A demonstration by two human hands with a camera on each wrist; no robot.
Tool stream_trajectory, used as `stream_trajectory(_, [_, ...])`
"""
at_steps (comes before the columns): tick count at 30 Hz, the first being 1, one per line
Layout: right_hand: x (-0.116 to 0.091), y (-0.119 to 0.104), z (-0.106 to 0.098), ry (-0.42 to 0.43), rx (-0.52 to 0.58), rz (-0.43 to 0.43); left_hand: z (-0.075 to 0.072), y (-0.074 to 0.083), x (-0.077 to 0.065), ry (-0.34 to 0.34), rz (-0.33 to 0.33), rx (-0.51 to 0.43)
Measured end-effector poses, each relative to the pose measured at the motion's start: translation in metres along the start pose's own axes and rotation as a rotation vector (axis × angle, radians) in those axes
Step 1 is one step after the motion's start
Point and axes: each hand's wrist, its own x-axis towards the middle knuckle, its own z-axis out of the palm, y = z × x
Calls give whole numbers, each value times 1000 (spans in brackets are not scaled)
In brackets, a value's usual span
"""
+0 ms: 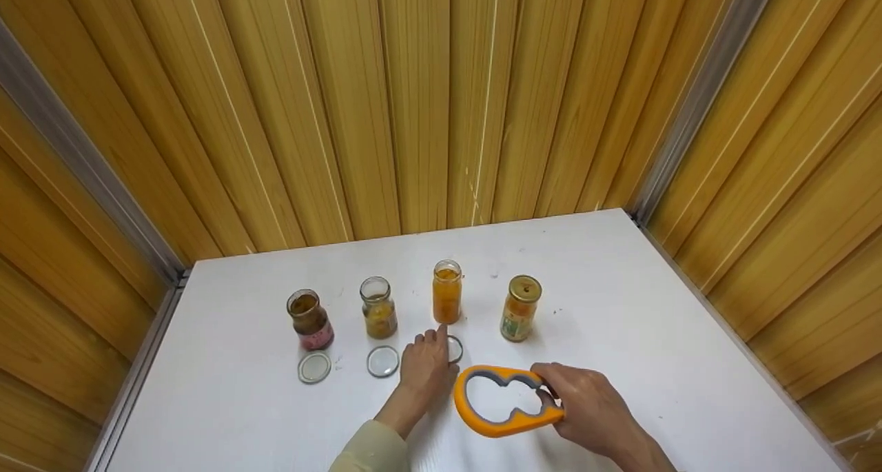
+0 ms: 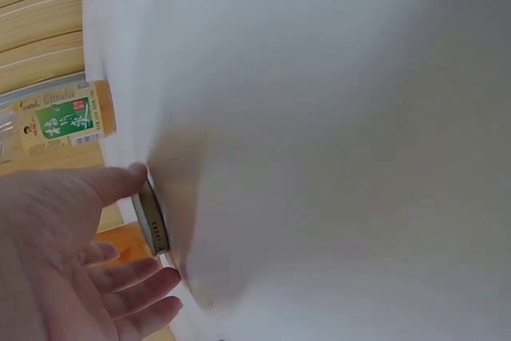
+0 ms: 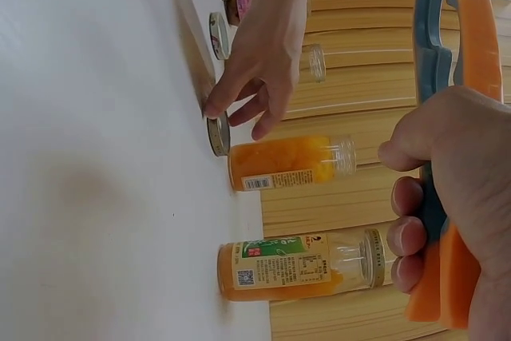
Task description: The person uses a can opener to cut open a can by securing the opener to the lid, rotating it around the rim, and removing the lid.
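My left hand (image 1: 425, 362) is low over the table at a jar lid (image 2: 150, 217) lying flat, its thumb at the lid's edge and its other fingers loosely extended. Just behind that lid stands an uncapped glass jar of orange contents (image 1: 446, 296). My right hand (image 1: 586, 403) grips the handle end of an orange and grey jar opener (image 1: 482, 427), holding it above the table to the right of my left hand. Beyond the opener stands a capped jar (image 1: 518, 313) with a gold lid and a green and cream label.
On the left stand two more uncapped jars, one dark with a pink label (image 1: 313, 324) and one with yellowish contents (image 1: 380, 318). A loose lid lies before each, one at left (image 1: 315, 367) and one nearer my hand (image 1: 382, 361). Wood-patterned walls (image 1: 413, 114) enclose the white table (image 1: 241, 417).
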Motion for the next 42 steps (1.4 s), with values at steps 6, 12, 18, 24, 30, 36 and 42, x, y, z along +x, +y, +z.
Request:
stream_trajectory(6, [-3, 5, -4, 17, -17, 17, -6, 0, 3, 6, -42, -75])
stream_trajectory(12, [-6, 11, -7, 74, -32, 27, -11, 7, 7, 133, 8, -109])
stream_trajectory(18, [-8, 18, -13, 103, -54, 50, -16, 17, 10, 180, 81, -198])
stream_trajectory(24, [-12, 31, -24, 129, -89, 87, -16, 22, 15, 174, 120, -258])
stream_trajectory(30, [-18, 49, -37, 181, -118, 105, -18, 26, 20, 121, 119, -330])
stream_trajectory(36, [-26, 66, -50, 229, -153, 83, -19, 36, 27, 113, 120, -366])
stream_trajectory(42, [-32, 80, -61, 258, -182, 64, -20, 48, 34, 57, 39, -484])
